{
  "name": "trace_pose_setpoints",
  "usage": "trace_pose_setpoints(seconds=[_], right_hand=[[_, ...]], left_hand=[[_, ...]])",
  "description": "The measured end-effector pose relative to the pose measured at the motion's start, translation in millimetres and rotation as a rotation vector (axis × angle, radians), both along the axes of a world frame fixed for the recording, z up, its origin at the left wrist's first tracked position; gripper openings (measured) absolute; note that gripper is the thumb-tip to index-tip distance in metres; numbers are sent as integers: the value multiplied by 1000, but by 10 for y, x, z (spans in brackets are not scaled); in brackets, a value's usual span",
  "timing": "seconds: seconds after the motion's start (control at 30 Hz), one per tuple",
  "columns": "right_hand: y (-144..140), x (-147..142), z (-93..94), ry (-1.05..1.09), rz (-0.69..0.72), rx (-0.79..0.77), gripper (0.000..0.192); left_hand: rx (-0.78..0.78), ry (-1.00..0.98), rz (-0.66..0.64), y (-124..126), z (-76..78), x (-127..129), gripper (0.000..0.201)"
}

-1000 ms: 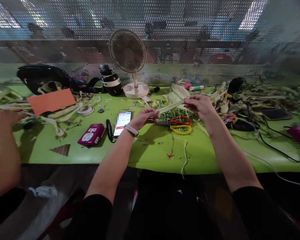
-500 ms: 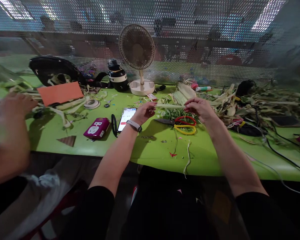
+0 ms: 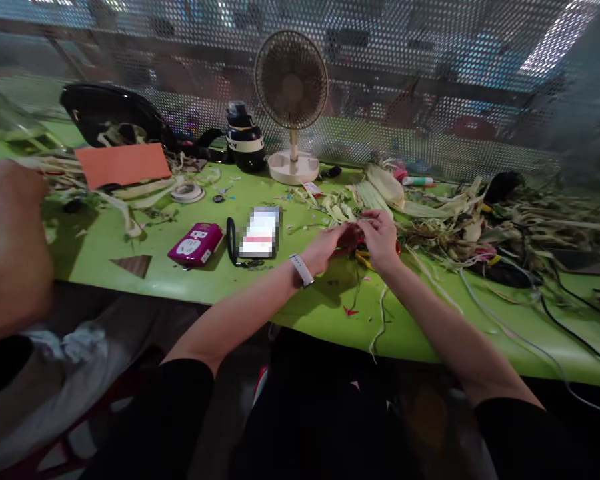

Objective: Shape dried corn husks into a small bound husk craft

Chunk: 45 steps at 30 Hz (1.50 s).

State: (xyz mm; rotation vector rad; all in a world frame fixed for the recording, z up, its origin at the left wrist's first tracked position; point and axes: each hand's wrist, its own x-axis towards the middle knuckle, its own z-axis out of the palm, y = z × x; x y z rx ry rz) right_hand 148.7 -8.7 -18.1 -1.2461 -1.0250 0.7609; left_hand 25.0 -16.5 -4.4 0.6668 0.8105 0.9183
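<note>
green table (image 3: 130,283), husks (image 3: 480,220), phone (image 3: 261,232), fan (image 3: 293,100)

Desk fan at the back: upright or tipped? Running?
Upright: the desk fan stands on its round base on the green table, its head facing forward. Whether it is running cannot be told from one frame.

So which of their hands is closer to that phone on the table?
Left. The left hand sits just right of the phone, with a small gap of table between. The right hand lies farther right, beyond the left one.
</note>
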Motion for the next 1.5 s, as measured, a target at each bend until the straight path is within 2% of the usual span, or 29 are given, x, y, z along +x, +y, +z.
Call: trace_pose_setpoints(seconds=[0.17, 0.3, 0.43, 0.6, 0.77, 0.97, 1.13, 1.23, 1.3, 1.33, 1.43, 1.5], right_hand=[[-85, -32, -12, -320, -8, 151, 17], [-170, -76, 16, -419, -20, 182, 16], [-222, -117, 32, -341, 28, 133, 19], [-245, -165, -13, -279, 91, 112, 25], [-292, -193, -34, -255, 127, 119, 29], [-352, -250, -7, -149, 203, -31, 36], [-353, -244, 37, -105, 245, -21, 27], [-318, -145, 119, -134, 169, 14, 15], [-261, -54, 172, -128, 83, 29, 23], [-226, -10, 190, -93, 84, 1, 30], [-123, 86, 211, 56, 261, -204, 55], [-86, 106, 210, 110, 373, -305, 61]], left_hand=[[-15, -51, 41, -7, -32, 12, 12], [-21, -168, 79, -27, -40, 29, 6], [-33, -301, 127, -28, -77, 66, 10], [-47, -357, 135, -17, -110, 83, 10], [-12, -348, 99, -6, -52, 19, 9], [2, -283, 98, 37, -6, -46, 9], [144, -221, 204, 79, -10, -59, 5], [243, -188, 236, 85, 33, -93, 6], [261, -140, 210, 72, 69, -116, 7], [259, -104, 178, 62, 84, -125, 8], [264, 8, 63, 37, 106, -138, 9], [301, 51, 20, 29, 105, -139, 9]])
